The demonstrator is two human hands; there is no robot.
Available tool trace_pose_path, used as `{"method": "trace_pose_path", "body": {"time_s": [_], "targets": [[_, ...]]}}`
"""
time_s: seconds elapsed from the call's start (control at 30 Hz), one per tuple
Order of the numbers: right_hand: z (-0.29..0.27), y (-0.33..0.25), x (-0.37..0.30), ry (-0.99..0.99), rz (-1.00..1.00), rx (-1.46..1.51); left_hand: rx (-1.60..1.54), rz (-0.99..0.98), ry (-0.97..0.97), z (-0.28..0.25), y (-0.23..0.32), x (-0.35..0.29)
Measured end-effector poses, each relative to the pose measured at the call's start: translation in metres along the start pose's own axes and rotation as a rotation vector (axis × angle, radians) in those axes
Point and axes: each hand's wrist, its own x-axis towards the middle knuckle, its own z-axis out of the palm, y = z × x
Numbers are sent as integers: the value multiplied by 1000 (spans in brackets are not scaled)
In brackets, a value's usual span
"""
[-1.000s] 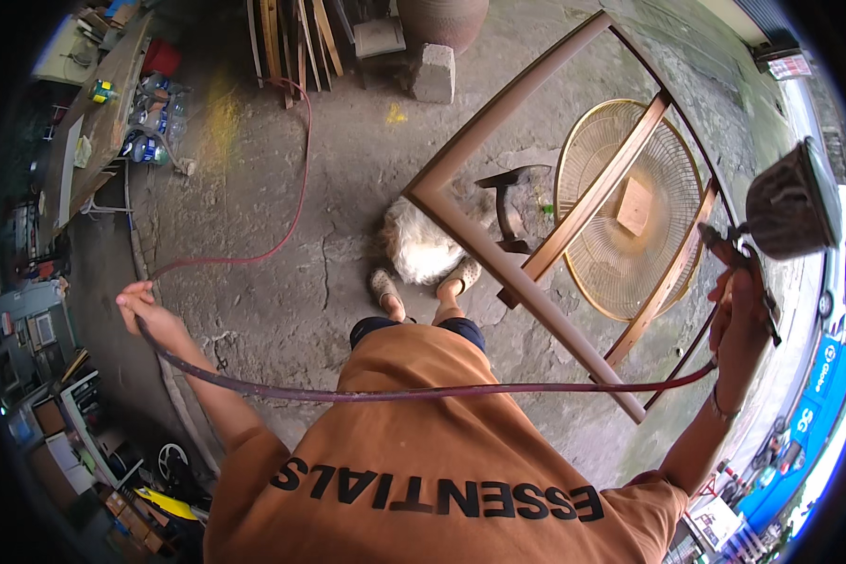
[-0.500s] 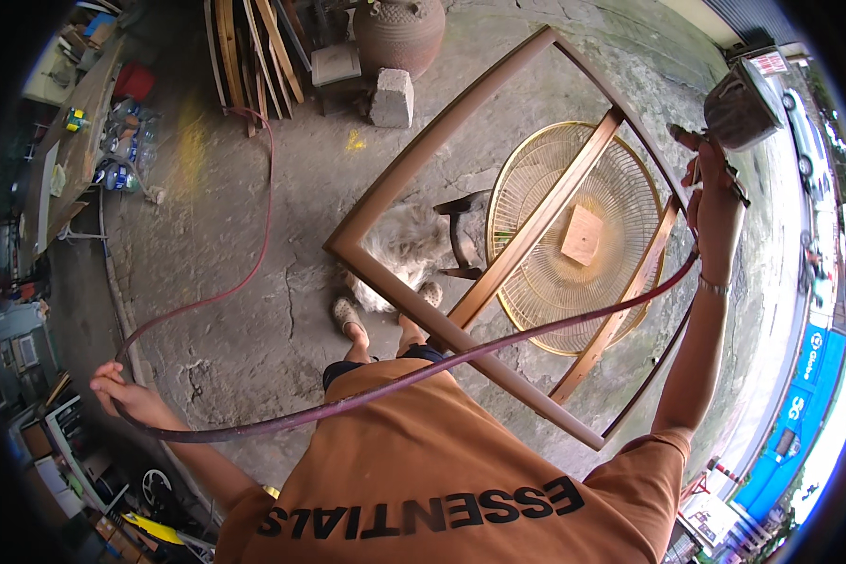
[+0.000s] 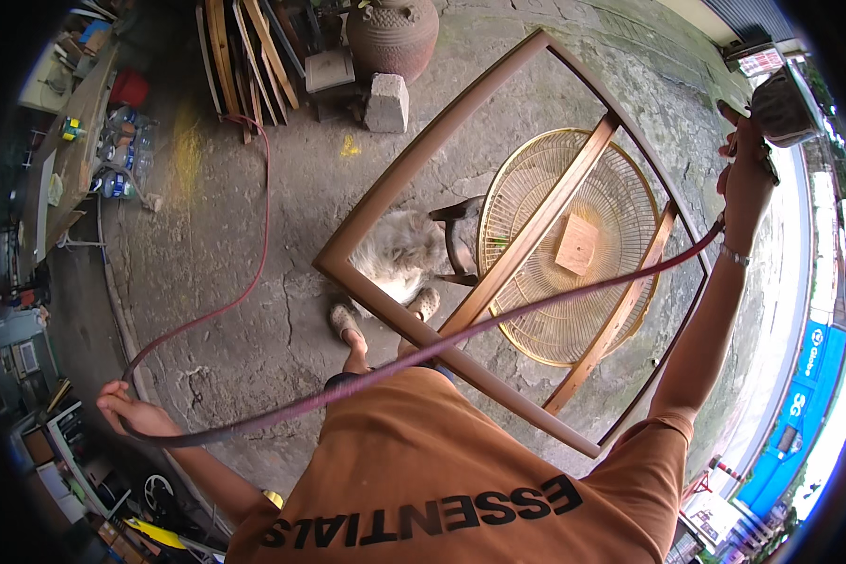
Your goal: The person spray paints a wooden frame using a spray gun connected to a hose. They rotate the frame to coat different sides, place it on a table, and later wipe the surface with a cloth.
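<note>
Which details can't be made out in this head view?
In the head view:
Trigger of the spray gun: hidden by the right hand.
Contents of the cup: hidden by its walls.
Hose inside the left hand: hidden by that hand.
Wood strips: upper ends cut off by the upper edge.

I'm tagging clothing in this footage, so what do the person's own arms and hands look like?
Both the left hand and right hand are ungloved. A thin, pale bracelet circles the right wrist. The forearms are bare below the short, rust-brown sleeves of a shirt with large dark lettering. Any rings are too small to tell.
</note>
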Motion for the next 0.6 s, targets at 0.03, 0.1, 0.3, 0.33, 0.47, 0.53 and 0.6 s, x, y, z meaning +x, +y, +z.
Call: {"method": "trace_pose_path", "body": {"time_s": [0.03, 0.1, 0.3, 0.33, 0.47, 0.53, 0.6], "targets": [[-4, -2, -5, -50, 33, -7, 12, -16, 12, 1, 3, 1], [-14, -6, -18, -165, 6, 130, 27, -18, 16, 1, 1, 4], [2, -46, -47, -259, 157, 391, -4, 29, -15, -13, -16, 12], [4, -30, -38, -286, 161, 343, 5, 20, -6, -9, -13, 12], [15, 6, -23, -104, 150, 145, 51, -6, 26, 4, 6, 5], [7, -4, -24, -21, 185, 73, 60, -19, 40, 3, 8, 4], [-5, 12, -20, 53, 141, 51, 41, -32, 51, 4, 7, 6]]}}
